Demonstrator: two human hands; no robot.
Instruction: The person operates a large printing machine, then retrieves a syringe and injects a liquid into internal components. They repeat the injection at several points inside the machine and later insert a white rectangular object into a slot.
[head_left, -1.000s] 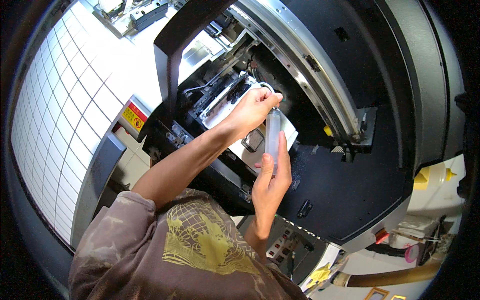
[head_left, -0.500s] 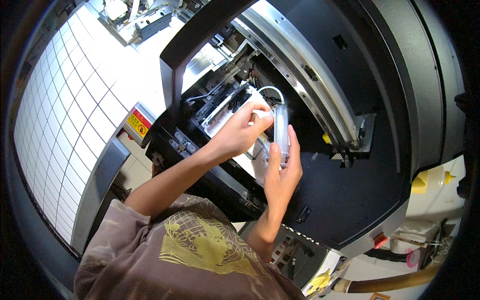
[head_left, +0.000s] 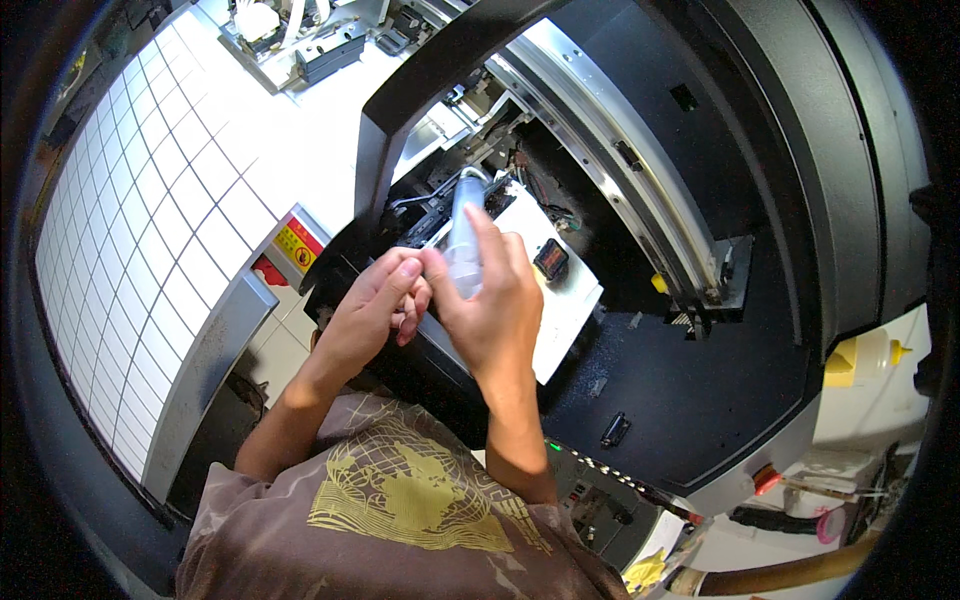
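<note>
A clear, wide syringe with a short pale tube at its upper end is wrapped by the fingers of my right hand. It is slightly smeared by motion. My left hand is closed just to the left, its thumb and forefinger pressed together against my right thumb. Whatever those fingers pinch, if anything, is hidden. Beneath both hands lies a white sheet or pad inside the opened black machine. A small black block with a brownish face rests on it.
A metal rail runs diagonally across the machine's interior. A small black part lies on the dark floor of the housing. A black frame post rises left of my hands, beside a white gridded surface. A yellow-tipped bottle stands at far right.
The syringe has shifted left and tilted, with my right hand now wrapped around it. My left hand has come down and left from the white pad, uncovering the small black block.
</note>
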